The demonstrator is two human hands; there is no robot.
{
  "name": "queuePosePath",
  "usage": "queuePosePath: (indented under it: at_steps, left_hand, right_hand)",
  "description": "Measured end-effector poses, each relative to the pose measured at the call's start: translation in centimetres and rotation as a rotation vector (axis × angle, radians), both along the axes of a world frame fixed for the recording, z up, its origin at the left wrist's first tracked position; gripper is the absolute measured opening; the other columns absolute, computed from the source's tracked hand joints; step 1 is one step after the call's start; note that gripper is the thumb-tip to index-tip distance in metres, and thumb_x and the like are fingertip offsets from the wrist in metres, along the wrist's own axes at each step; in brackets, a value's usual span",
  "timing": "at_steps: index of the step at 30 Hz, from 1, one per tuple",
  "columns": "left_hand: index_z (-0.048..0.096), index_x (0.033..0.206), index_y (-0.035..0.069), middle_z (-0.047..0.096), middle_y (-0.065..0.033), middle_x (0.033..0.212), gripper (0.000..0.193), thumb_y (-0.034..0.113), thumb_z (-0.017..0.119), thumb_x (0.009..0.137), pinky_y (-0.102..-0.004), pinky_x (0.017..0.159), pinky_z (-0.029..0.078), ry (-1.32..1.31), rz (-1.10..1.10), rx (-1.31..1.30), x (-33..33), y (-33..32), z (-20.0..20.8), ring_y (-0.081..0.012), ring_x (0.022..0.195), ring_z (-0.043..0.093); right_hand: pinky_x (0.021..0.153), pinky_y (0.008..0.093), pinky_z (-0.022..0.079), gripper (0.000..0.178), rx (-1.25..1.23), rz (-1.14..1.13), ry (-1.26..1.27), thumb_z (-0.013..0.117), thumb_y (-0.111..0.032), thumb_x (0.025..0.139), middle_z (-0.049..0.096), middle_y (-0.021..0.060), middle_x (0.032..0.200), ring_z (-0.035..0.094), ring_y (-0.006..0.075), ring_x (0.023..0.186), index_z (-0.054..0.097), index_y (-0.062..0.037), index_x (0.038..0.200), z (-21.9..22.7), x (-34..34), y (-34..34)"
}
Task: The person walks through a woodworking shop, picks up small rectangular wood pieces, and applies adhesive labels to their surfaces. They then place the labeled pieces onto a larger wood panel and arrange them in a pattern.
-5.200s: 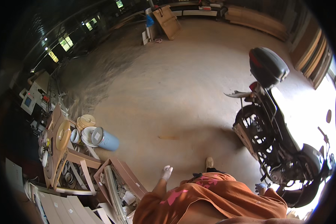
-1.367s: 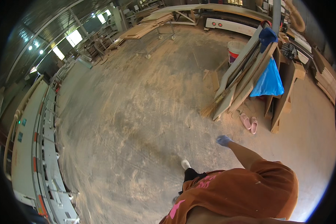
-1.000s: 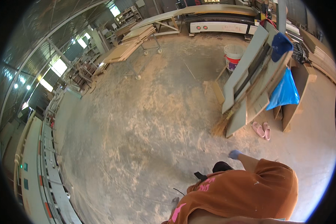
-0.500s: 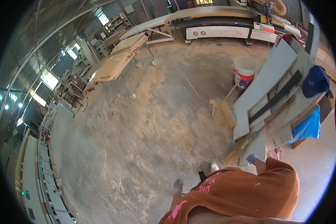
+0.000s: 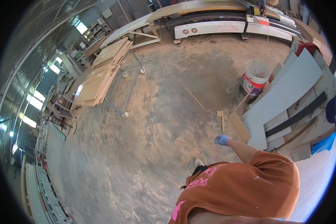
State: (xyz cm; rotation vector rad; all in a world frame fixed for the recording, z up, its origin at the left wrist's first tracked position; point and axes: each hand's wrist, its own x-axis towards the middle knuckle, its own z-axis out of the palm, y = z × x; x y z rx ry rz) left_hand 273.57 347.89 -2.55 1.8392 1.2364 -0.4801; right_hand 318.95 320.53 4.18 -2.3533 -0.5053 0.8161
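One right hand [image 5: 222, 140], gloved, grip part-curled; cannot tell if it holds anything. Nearest: wood scrap [image 5: 223, 124] on floor [image 5: 138, 149], long axis near-to-far, near end pointing handward.

glove [image 5: 223, 140] pale blue; shirt [image 5: 250, 183] rust; cap [image 5: 331, 110] seemingly navy

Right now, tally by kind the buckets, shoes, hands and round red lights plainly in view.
Bucket: 1
Shoe: 1
Right hand, gloved: 1
Round red lights on the white machine: 2
Total: 5
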Motion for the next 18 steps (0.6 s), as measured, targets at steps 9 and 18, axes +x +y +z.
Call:
queuePosePath:
  at_steps: [9,18]
  left_hand:
    - [0.058,0.113,-0.001,0.063,-0.0129,0.104,0.034,0.020,0.054,0.087,-0.0324,0.085,0.046,-0.352,-0.165,-0.006,33.9,30.4,0.4,-0.0218,0.095,0.059]
    - [0.057,0.114,-0.001,0.061,-0.0107,0.103,0.036,0.018,0.059,0.083,-0.0298,0.079,0.046,-0.501,-0.010,-0.052,67.0,34.8,2.8,-0.0186,0.089,0.055]
  right_hand:
    - [0.080,0.0401,0.047,0.039,-0.289,-0.361,0.234,0.055,-0.041,0.079,0.066,0.0149,0.096,0.061,0.0323,0.092,0.067,-0.0066,0.093,-4.1,10.5,-1.6]
    - [0.076,0.0370,0.050,0.034,-0.564,-0.091,0.148,0.055,-0.039,0.083,0.068,0.0118,0.091,0.065,0.0269,0.086,0.070,-0.0098,0.091,-7.2,37.7,2.3]
